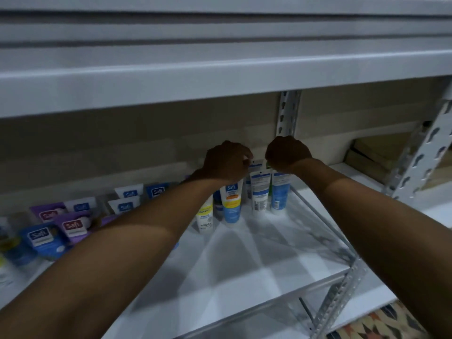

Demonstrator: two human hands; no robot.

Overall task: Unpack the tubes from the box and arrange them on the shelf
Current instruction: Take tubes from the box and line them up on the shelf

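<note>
My left grip (227, 162) and right grip (287, 154) curl over the tops of the upright tubes (259, 192) at the back of the white shelf (269, 260). I cannot tell whether either clamps one. Flat tubes (73, 226) lie to the left, and a patterned rug (391, 324) lies below.

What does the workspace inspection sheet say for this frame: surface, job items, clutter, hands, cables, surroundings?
Surface: white metal shelf board, dimly lit.
Job's things: white-and-blue plastic tubes stand upright at the back; purple and blue Safi tubes sit in rows to the left.
Clutter: nothing seen.
Hands: left hand and right hand are curled at the upright tubes' tops; grip hidden.
Cables: nothing seen.
Surroundings: brown cardboard boxes in the next bay; patterned rug below.
</note>
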